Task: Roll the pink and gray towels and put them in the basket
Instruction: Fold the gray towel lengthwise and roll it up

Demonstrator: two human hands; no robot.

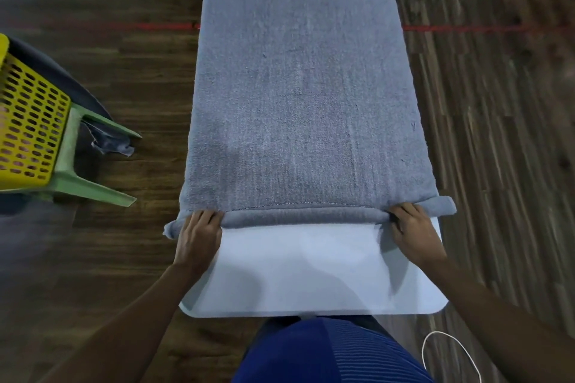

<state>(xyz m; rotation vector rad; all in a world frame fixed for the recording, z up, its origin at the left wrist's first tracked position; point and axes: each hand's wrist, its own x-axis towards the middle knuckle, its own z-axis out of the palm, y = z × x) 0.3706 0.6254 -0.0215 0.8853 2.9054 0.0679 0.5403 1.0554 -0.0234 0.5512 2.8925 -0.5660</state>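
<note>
One yellow perforated basket (29, 121) sits at the far left edge, resting on a green plastic stool (93, 191) with a dark cloth (113, 146) hanging beside it. Near the middle, the left hand (199, 235) curls its fingers over the left end of a narrow roll at the near edge of the gray towel (301, 87). The towel lies flat along a pale blue table (311, 274), stretching away from the person. The right hand (413, 232) grips the roll's right end, fingertips tucked into the fold. At the lower right, a white cable (452, 348) loops on the wooden floor (497, 134).
</note>
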